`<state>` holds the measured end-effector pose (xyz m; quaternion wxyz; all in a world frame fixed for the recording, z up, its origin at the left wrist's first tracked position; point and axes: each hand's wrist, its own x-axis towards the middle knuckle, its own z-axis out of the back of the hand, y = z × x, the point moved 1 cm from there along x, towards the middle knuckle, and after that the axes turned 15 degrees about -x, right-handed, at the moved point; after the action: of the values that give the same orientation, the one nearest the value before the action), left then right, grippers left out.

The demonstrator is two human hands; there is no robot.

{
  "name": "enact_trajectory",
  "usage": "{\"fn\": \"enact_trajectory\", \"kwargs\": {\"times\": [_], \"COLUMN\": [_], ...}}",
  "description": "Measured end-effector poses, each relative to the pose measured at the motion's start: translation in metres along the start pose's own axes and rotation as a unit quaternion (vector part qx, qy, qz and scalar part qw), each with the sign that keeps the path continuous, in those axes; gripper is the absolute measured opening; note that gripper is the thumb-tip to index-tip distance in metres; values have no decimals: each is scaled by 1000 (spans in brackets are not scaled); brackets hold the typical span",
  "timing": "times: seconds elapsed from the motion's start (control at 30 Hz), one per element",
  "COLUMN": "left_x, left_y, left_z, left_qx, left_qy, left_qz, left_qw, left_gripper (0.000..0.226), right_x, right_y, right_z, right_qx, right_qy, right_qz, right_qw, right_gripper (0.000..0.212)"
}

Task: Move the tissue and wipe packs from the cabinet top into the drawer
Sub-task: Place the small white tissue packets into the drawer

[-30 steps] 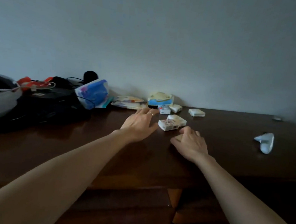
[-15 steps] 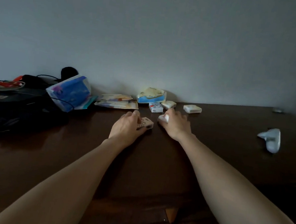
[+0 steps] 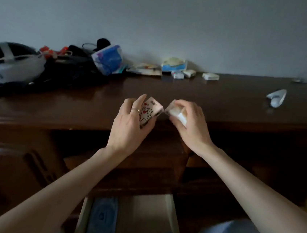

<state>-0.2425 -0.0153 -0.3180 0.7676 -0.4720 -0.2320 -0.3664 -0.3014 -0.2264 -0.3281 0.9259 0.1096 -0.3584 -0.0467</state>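
Left hand (image 3: 129, 121): printed pack (image 3: 149, 111) gripped | right hand (image 3: 189, 124): white pack (image 3: 177, 113) gripped

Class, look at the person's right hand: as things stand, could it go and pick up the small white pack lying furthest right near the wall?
Probably not yet. The right hand already has a pack in its grip. The cabinet top between it and the white pack by the wall looks bare, so nothing else blocks it.

Your left hand (image 3: 132, 122) and right hand (image 3: 190, 123) each hold a pack side by side over the cabinet top's (image 3: 216, 102) front edge; more packs (image 3: 211, 76) lie behind by the wall, the drawer (image 3: 173, 215) open below.
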Motion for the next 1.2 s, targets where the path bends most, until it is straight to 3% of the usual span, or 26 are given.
{"fn": "enact_trajectory", "kwargs": {"times": [0.1, 0.17, 0.27, 0.37, 0.5, 0.57, 0.67, 0.77, 0.8, 0.93, 1.07, 1.13, 1.2], "left_x": [-91, -145, -210, -253, -286, -291, -301, -312, -314, -316, -311, -308, -307], "left_y": [-3, 7, 27, 45, 62, 74, 91, 98, 98, 103, 99, 95, 95], "left_z": [15, 12, -5, -17, -33, -41, -48, -56, -57, -60, -61, -62, -65], "left_qx": [-134, -192, -173, -140, -155, -192, -285, -458, -479, -436, -458, -465, -519], "left_qy": [-10, -7, 2, 25, 46, 52, 72, -1, -17, -26, -77, -63, -87], "left_qz": [75, 194, 316, 349, 385, 411, 498, 590, 601, 610, 619, 595, 602], "left_qw": [988, 962, 933, 926, 909, 889, 816, 664, 639, 662, 634, 652, 601], "left_gripper": [66, 68, 78, 70, 58, 58, 52, 36, 37, 59, 35, 20, 15], "right_x": [-81, -130, -194, -244, -285, -288, -285, -284, -285, -286, -284, -284, -286], "right_y": [21, 37, 55, 61, 61, 60, 57, 53, 52, 54, 69, 80, 86], "right_z": [-5, -22, -59, -93, -122, -132, -140, -146, -148, -150, -147, -145, -141], "right_qx": [114, 200, 250, 240, 354, 363, 331, 306, 299, 226, 222, 213, 237], "right_qy": [-60, -18, 82, 164, 243, 244, 243, 237, 235, 240, 249, 257, 282], "right_qz": [-56, -118, -176, -211, -327, -353, -338, -348, -348, -337, -280, -218, -195], "right_qw": [990, 972, 949, 933, 842, 827, 847, 854, 857, 882, 900, 917, 909], "right_gripper": [44, 41, 38, 37, 36, 38, 40, 40, 41, 42, 45, 47, 55]}}
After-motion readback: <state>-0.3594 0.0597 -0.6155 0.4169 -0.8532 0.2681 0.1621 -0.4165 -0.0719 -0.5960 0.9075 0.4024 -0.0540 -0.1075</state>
